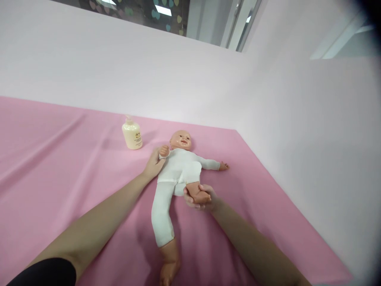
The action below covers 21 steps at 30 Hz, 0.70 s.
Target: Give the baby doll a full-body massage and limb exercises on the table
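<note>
A baby doll with a white cloth body lies on its back on a pink sheet, its head toward the wall. My left hand is at the doll's bent arm on the left side, with the doll's small fist against my thumb side. My fingers there are mostly hidden under the arm. Below the doll's hip, my right hand is wrapped round the lower part of a leg, whose bare foot is bent up over the body. The other leg stretches straight toward me.
A cream pump bottle stands upright left of the doll's head. The pink sheet has a few folds and ends at white walls behind and to the right. A window is above the back wall.
</note>
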Motion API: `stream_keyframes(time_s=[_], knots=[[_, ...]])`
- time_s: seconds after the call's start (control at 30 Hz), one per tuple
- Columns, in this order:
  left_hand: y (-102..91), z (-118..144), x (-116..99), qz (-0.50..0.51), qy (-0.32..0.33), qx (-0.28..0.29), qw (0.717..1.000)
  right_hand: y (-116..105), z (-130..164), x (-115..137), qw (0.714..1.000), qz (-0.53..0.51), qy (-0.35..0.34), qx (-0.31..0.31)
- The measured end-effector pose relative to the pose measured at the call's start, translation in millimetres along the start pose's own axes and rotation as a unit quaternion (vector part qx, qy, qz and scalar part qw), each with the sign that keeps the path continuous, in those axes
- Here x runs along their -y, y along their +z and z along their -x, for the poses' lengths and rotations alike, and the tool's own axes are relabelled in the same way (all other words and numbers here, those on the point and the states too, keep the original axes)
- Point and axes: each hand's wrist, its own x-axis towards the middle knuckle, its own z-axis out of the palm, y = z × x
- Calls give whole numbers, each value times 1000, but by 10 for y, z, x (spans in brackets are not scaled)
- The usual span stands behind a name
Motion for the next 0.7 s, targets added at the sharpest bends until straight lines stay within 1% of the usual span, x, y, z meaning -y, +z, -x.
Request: stream_keyframes(time_s=[0.07, 0.13, 0.2, 0.23, 0.3, 0.33, 0.4, 0.47, 0.53, 0.57, 0.63, 0.67, 0.7], knots=[[17, 6, 74, 49, -75, -49, 995, -23, 28, -30, 999, 5, 37, 39], [27, 11, 129, 97, -145, -94, 980, -28, 31, -49, 993, 25, 80, 81], [29, 12, 169, 134, -198, -138, 961, -1, -13, -46, 975, 73, 155, 139], [28, 11, 190, 147, -219, -159, 951, 23, -53, -36, 956, 107, 206, 180], [21, 6, 241, 164, -250, -192, 935, 79, -151, -10, 897, 174, 306, 268], [18, 4, 271, 167, -259, -203, 929, 101, -198, 3, 870, 200, 338, 300], [12, 3, 324, 162, -258, -214, 928, 118, -264, 13, 849, 218, 357, 323], [11, 7, 349, 152, -245, -214, 933, 87, -271, 0, 849, 213, 362, 321], [17, 14, 329, 149, -231, -206, 939, 11, -225, -35, 862, 190, 348, 317], [22, 17, 304, 151, -225, -198, 942, -37, -190, -57, 873, 172, 327, 319], [32, 20, 236, 151, -212, -170, 950, -142, -120, -105, 901, 133, 257, 324], [36, 20, 198, 146, -202, -150, 957, -191, -94, -129, 915, 119, 217, 317], [37, 20, 161, 137, -187, -128, 964, -236, -77, -151, 937, 111, 173, 284]])
